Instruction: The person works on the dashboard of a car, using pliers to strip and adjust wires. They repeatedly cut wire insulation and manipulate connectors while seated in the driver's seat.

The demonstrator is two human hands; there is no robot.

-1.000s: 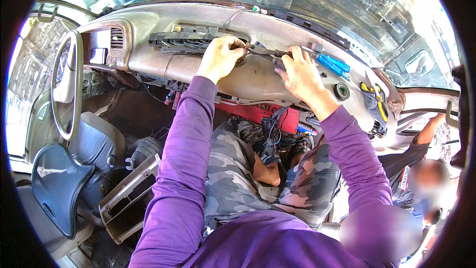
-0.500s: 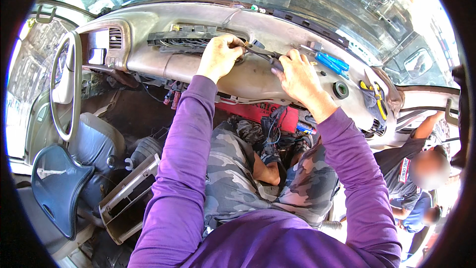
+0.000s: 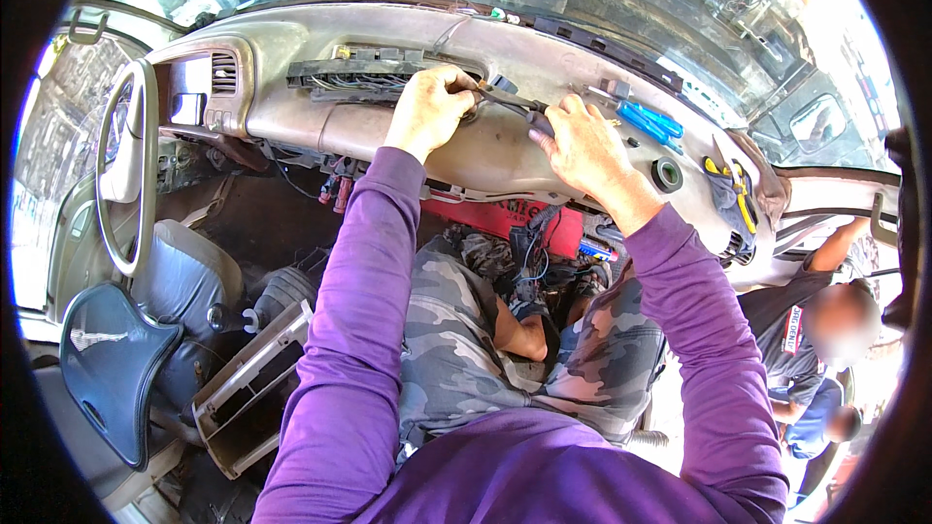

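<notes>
Gripping: right hand, closed round dark-handled tool | left hand, fingertips pinched on small brownish piece by tool's tip | dashboard beneath.

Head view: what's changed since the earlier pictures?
The right hand has shifted slightly left, toward the left hand, still holding the dark tool. The co-worker at the right has shifted slightly too. Nothing was visibly taken up or let go. The left hand stays by the tool's tip; the blue-handled tools and black roll lie as before.
</notes>
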